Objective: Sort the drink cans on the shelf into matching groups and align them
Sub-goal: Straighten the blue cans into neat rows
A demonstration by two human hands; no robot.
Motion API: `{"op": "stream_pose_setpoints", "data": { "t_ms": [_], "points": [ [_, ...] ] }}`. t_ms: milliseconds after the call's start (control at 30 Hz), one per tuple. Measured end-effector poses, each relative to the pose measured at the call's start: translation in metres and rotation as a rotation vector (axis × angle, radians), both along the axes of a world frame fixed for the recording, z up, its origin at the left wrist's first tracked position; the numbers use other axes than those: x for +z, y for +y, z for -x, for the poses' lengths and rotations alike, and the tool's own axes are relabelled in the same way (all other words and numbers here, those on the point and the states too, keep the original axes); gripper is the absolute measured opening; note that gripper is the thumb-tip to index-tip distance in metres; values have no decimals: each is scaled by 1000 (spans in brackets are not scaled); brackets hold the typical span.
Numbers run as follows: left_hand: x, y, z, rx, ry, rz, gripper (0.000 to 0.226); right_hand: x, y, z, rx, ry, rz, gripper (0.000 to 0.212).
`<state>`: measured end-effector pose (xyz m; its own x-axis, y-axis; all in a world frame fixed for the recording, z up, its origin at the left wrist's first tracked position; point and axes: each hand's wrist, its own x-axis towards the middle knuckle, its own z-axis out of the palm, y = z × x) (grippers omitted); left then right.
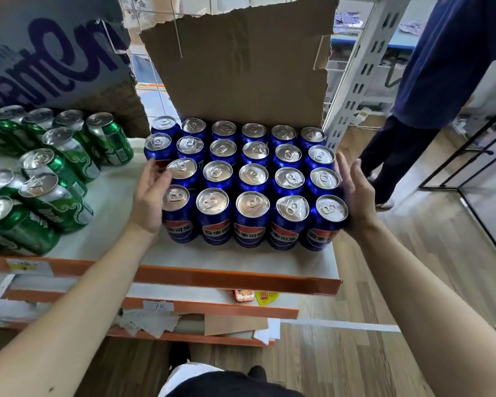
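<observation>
Several blue cola cans (251, 219) stand upright in a tight block of rows on the white shelf (235, 260). To the left, several green cans (69, 164) stand in looser rows. My left hand (149, 196) lies flat against the left side of the blue block, fingers straight, touching the two nearest left cans. My right hand (355, 193) is held flat at the right side of the block, palm against the front right can. Neither hand grips a can.
A torn cardboard sheet (241, 67) stands upright behind the blue cans. A printed box (55, 53) sits behind the green cans. A white perforated shelf post (355, 81) rises at right. A person in dark blue (441, 81) stands on the wooden floor at right. Lower shelves hold papers.
</observation>
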<state>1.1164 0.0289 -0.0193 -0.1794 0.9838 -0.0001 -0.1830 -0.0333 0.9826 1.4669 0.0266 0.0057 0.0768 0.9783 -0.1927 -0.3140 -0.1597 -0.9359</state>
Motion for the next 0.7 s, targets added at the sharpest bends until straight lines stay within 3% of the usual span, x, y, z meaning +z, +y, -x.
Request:
{"op": "stream_pose_setpoints", "data": {
  "t_ms": [133, 233, 367, 533, 633, 700],
  "points": [
    [-8, 0, -8, 34, -46, 37, 56, -3, 11, 1, 44, 56, -23, 40],
    [-6, -1, -5, 178, -5, 19, 35, -6, 14, -2, 21, 56, -25, 38],
    [5, 24, 29, 411, 45, 19, 33, -8, 18, -7, -21, 66, 19, 79],
    [14, 90, 51, 129, -42, 209, 49, -10, 33, 3, -28, 73, 31, 76],
    [3, 109, 42, -19, -82, 195, 37, -14, 38, 6, -44, 86, 54, 70],
    [-7, 113, 40, 9, -84, 168, 42, -14, 41, 7, -51, 88, 77, 70]
  ]
}}
